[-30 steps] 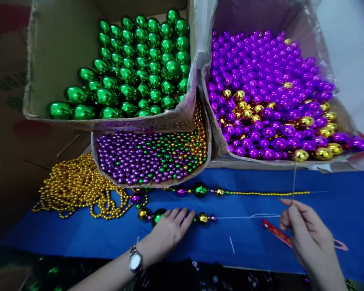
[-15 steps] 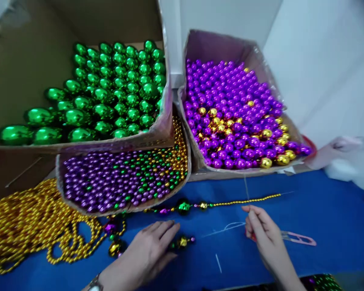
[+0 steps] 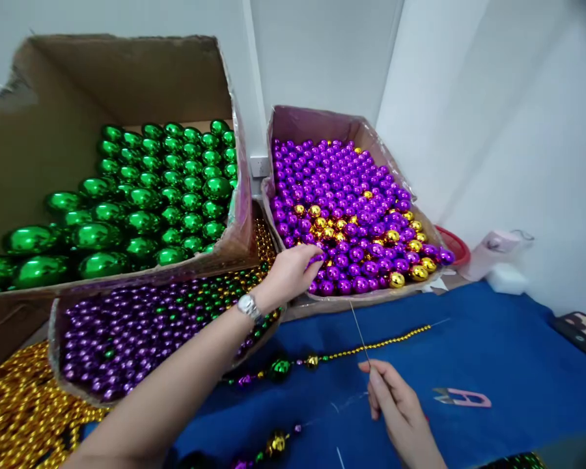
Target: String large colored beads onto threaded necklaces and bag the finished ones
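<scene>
My left hand (image 3: 295, 273), with a watch at the wrist, reaches into the front left of the box of purple beads (image 3: 356, 270). Its thumb and fingers close around a purple bead (image 3: 316, 259), still among the others. My right hand (image 3: 395, 404) pinches a long thin needle (image 3: 359, 332) that points up toward the box. A faint thread runs left from near that hand, toward a string of beads whose end shows a gold bead (image 3: 276, 443) and a small purple one. Behind the needle lies a second strand, with a green bead (image 3: 279, 369) and small gold beads (image 3: 395, 340).
A large carton (image 3: 239, 163) of green beads stands at left, above a bin of small purple, green and gold beads (image 3: 127, 332). Gold bead strands (image 3: 19, 404) lie at lower left. Pink thread snips (image 3: 463, 397) rest on the blue cloth (image 3: 508, 352), a phone (image 3: 583, 332) at right.
My left hand has moved from the cloth, beside the strand's end, up and forward into the purple bead box. The view has shifted. The snips now lie apart from my right hand.
</scene>
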`<state>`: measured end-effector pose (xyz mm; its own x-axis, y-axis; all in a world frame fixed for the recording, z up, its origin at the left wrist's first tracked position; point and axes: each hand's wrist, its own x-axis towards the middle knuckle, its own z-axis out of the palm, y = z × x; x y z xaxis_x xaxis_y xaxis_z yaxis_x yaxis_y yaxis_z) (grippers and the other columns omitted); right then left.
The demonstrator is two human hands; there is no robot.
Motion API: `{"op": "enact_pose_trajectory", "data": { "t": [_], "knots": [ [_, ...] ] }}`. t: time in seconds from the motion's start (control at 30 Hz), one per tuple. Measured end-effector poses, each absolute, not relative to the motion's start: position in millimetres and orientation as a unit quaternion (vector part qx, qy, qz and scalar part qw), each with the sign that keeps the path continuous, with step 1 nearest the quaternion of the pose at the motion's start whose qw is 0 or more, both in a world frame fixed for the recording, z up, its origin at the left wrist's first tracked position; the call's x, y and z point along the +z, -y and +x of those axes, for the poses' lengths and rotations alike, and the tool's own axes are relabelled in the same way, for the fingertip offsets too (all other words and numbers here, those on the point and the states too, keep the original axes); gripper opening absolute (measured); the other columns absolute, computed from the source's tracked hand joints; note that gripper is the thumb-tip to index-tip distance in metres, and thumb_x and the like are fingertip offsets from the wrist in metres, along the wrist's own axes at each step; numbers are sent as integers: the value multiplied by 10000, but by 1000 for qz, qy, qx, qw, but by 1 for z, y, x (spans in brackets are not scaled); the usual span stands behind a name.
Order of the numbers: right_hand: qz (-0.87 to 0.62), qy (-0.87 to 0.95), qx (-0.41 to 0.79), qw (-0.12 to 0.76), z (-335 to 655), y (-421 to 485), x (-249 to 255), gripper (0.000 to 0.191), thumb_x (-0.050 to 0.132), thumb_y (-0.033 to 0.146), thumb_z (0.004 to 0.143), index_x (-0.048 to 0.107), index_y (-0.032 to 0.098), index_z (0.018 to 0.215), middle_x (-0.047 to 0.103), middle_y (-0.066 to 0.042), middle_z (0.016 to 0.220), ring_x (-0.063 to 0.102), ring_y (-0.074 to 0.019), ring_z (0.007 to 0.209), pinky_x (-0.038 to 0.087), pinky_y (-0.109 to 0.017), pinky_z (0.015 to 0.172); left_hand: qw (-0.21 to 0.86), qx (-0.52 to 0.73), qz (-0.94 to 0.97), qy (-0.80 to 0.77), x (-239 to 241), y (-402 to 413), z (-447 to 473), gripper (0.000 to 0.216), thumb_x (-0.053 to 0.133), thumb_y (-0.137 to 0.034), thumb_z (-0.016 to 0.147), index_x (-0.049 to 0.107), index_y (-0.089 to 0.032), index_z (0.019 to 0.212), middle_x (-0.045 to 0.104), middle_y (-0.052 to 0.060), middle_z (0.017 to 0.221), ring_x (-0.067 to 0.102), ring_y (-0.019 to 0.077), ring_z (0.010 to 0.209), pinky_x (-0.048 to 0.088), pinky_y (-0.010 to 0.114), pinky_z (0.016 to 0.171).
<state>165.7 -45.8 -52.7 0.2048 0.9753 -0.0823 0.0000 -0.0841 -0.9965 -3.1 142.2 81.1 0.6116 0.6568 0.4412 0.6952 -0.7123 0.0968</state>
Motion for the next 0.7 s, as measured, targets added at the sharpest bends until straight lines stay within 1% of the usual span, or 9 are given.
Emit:
{"op": "enact_pose_trajectory", "data": {
  "t": [0.07,0.13,0.23,0.3,0.4,0.5,0.6,0.7],
  "knots": [
    [-568,453,471,500,170,48,-50,373,455,496,903,563,172,1053,471,44,577,485,-125,529,403,-230,531,71,-175,-902,388,81,-156,5,240,468,-233,877,593,-94,1029,654,124,944,608,221,909,476,344,818],
    [-565,475,465,489,175,50,-49,344,446,472,915,563,180,1055,477,43,593,491,-122,543,409,-231,550,67,-137,-905,397,79,-165,12,251,488,-233,854,598,-67,1007,629,167,962,587,268,933,443,397,840],
    [-572,490,435,493,176,54,-50,312,448,441,921,572,186,1051,484,37,610,492,-116,546,409,-228,546,48,-90,-905,413,73,-174,20,318,502,-258,840,572,-46,1066,593,203,1027,550,322,986,400,446,861],
    [-576,494,434,486,174,54,-50,295,449,422,924,573,187,1053,489,31,620,496,-116,550,416,-229,545,52,-51,-905,419,69,-181,22,347,491,-274,845,560,-39,1090,589,200,1014,546,337,978,393,458,844],
    [-579,499,437,474,170,55,-49,295,443,418,925,576,185,1048,483,29,614,497,-120,544,423,-236,538,60,-12,-903,426,65,-187,25,341,479,-283,856,558,-60,1101,591,168,979,552,320,948,401,444,814],
    [-579,510,435,464,170,56,-46,312,443,426,923,576,186,1072,498,22,626,512,-128,562,433,-239,556,72,-14,-897,435,69,-179,27,318,488,-282,858,565,-71,1082,590,164,963,553,304,920,423,424,771],
    [-587,506,440,453,169,56,-48,356,465,469,900,586,182,1072,512,22,606,517,-130,539,436,-232,538,120,-44,-900,418,94,-154,24,266,455,-265,881,564,-101,1060,575,156,1016,537,278,929,445,382,731],
    [-593,473,460,462,164,50,-59,413,541,541,823,627,183,1008,537,16,562,532,-143,503,441,-229,490,165,-130,-912,351,134,-125,11,250,403,-286,911,537,-132,1055,572,124,1009,529,234,898,460,358,728]
  ]
}}
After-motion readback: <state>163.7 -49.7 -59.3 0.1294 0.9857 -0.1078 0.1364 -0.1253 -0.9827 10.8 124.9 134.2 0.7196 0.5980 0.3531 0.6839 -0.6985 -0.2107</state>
